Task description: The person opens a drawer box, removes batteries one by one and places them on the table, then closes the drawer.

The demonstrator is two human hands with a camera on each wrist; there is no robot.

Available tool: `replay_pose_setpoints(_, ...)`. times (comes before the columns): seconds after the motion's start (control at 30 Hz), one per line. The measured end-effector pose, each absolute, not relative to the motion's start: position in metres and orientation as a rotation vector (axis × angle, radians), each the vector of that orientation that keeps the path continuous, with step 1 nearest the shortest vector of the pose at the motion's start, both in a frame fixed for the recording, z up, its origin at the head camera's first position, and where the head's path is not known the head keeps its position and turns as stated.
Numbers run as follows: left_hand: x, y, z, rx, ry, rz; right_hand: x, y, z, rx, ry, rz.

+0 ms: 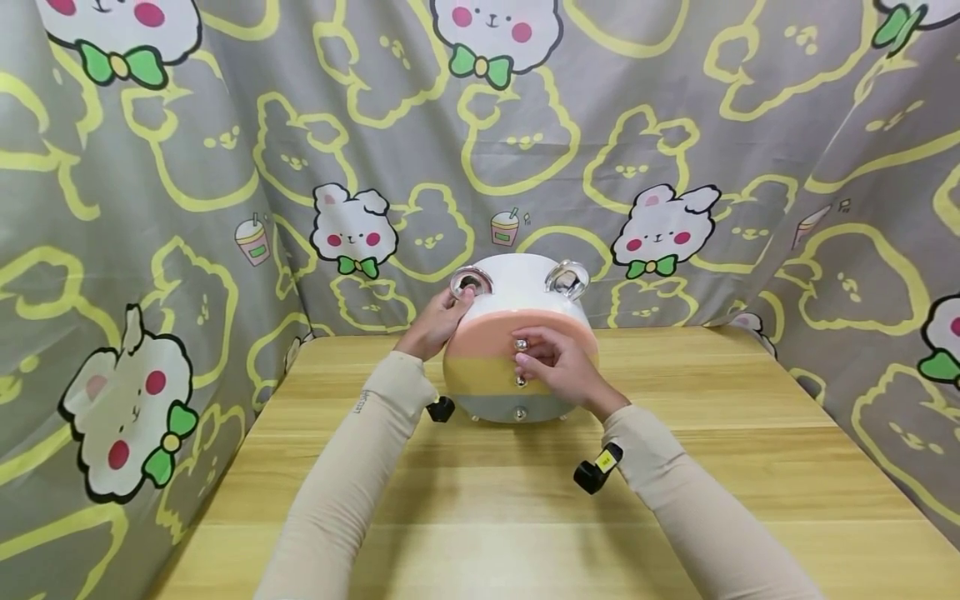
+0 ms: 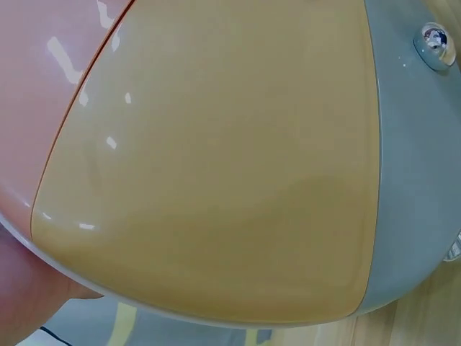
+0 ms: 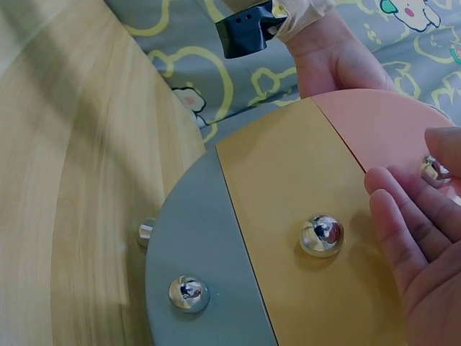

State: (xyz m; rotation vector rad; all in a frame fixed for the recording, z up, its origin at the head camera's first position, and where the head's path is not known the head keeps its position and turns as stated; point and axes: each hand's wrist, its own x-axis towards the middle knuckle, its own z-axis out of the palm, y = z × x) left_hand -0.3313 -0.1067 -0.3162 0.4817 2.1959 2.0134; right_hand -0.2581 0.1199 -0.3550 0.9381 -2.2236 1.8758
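Note:
A small rounded drawer cabinet (image 1: 517,287) has a white body, silver ring-shaped ears and a front banded in pink, yellow and grey-blue. Each band carries a round silver knob. My left hand (image 1: 441,321) holds the cabinet by its upper left side, the thumb by the left ear (image 1: 472,281); its other fingers are hidden behind the body. On the pink drawer (image 3: 374,119), the thumb and fingertips of my right hand (image 1: 558,362) pinch the top knob (image 1: 521,343). Below those fingers, the yellow drawer's knob (image 3: 322,236) shows. All drawer fronts sit flush.
The cabinet stands on short feet on a light wooden table (image 1: 480,508). Patterned grey curtain cloth (image 1: 420,150) hangs behind and along both sides. Black wrist cameras, the left (image 1: 441,408) and the right (image 1: 592,475), are strapped at the cream sleeves.

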Motion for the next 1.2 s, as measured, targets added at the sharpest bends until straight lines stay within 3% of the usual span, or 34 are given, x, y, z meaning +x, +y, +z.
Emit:
replay_pose_setpoints(0.67, -0.3364, -0.1059, -0.3154, 0.613, 2.376, 1.84, -0.2581, 0.1176, -0.3553, 0.739, -2.242, 1.774)
replay_pose_setpoints(1.2, -0.3408, -0.1074, -0.3119, 0.628, 2.421, 1.746, -0.2557, 0.1213, -0.3499, 0.779, -2.263, 1.739)
